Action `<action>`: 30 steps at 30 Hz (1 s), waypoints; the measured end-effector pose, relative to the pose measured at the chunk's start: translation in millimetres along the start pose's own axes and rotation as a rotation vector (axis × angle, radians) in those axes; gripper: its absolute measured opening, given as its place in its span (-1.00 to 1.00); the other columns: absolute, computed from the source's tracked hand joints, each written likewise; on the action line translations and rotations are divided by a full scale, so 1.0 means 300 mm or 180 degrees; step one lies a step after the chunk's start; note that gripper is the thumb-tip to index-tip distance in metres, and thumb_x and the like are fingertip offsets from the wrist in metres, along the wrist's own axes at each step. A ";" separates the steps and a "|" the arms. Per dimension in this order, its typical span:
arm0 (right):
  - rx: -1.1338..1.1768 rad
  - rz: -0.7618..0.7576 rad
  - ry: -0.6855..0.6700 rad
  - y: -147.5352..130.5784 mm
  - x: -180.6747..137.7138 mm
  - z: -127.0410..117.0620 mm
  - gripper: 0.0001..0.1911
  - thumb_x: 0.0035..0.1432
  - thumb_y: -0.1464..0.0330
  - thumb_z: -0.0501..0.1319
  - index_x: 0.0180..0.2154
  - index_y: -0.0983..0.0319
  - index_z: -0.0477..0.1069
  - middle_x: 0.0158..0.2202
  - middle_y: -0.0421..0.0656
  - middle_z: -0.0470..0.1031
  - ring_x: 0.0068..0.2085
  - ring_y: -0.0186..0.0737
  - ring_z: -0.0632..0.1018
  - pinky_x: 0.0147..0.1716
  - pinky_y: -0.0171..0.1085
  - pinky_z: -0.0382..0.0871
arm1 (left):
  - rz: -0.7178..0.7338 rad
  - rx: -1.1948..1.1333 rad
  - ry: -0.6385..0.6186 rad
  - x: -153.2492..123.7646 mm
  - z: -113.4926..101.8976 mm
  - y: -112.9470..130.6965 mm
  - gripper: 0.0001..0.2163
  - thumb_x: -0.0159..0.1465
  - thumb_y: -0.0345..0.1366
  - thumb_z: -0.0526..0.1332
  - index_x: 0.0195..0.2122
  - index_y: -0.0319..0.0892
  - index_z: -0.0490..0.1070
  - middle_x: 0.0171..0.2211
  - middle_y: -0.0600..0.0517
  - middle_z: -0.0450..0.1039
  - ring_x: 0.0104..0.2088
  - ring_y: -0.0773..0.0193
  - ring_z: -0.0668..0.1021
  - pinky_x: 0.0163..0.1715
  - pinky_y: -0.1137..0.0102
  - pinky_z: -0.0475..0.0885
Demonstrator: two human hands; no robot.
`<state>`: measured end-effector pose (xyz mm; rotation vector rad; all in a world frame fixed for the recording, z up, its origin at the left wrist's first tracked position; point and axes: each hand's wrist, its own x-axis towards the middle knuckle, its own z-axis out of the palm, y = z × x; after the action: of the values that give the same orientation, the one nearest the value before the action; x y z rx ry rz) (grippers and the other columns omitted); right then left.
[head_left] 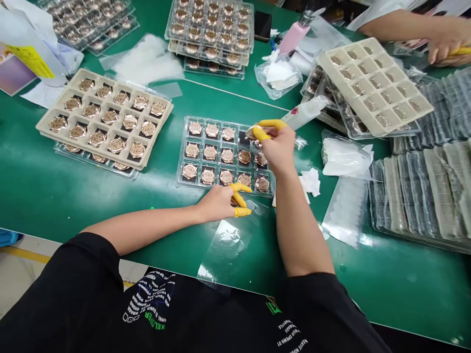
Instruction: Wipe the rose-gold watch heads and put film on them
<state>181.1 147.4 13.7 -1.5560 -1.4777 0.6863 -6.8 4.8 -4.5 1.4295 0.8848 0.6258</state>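
My right hand [277, 147], with yellow finger cots on thumb and finger, pinches a rose-gold watch case [253, 132] above the back right of a clear plastic tray [180, 166]. The cell beneath it shows a dark bottom; the other visible cells hold watch cases, backs up, such as one watch case [189, 171]. Just in front of the tray, my left hand [219, 202] also wears yellow finger cots. Its thumb and a bent finger close on the upper end of a clear film strip [226, 240], while the index finger stretches toward the tray.
Beige trays of watch cases stand left [83, 135] and right [375, 88]. More stacked trays [209, 41] are at the back. A white bottle [305, 112] lies beyond my right hand. Nested trays [423, 191] line the right side. A co-worker's hand [449, 41] is at upper right.
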 end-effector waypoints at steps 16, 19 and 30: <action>-0.1707 0.0143 -0.0042 0.177 0.085 -0.094 -0.69 0.08 0.29 0.49 -0.22 0.30 0.48 -0.06 0.05 0.39 -0.07 -0.02 0.51 0.06 0.09 0.38 | 0.0004 -0.0034 0.0081 0.001 -0.004 0.000 -0.55 0.17 -0.32 0.48 0.11 -0.17 0.56 -0.27 0.05 0.76 -0.24 0.25 0.76 -0.03 0.27 0.71; -0.1448 0.0177 0.0022 0.165 0.105 -0.093 -0.64 -0.04 0.39 0.52 -0.24 0.24 0.44 -0.17 -0.03 0.45 -0.14 -0.02 0.51 -0.01 0.09 0.42 | 0.0017 -0.0021 0.0093 0.001 -0.004 0.001 -0.56 0.18 -0.31 0.48 0.10 -0.16 0.56 -0.26 0.05 0.76 -0.23 0.25 0.76 -0.02 0.25 0.71; -0.0125 0.0463 -0.0241 -0.055 0.073 0.070 -0.78 0.00 0.43 0.46 -0.28 0.24 0.50 -0.44 -0.22 0.44 -0.42 -0.32 0.38 -0.37 -0.20 0.28 | -0.0083 0.0009 0.0032 0.002 -0.004 0.005 -0.54 0.19 -0.31 0.49 0.12 -0.17 0.54 -0.25 0.05 0.76 -0.21 0.25 0.77 0.01 0.25 0.71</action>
<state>158.0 171.9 21.6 -1.6966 -1.4508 0.8127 -7.3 6.1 -3.2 1.4163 0.9112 0.6130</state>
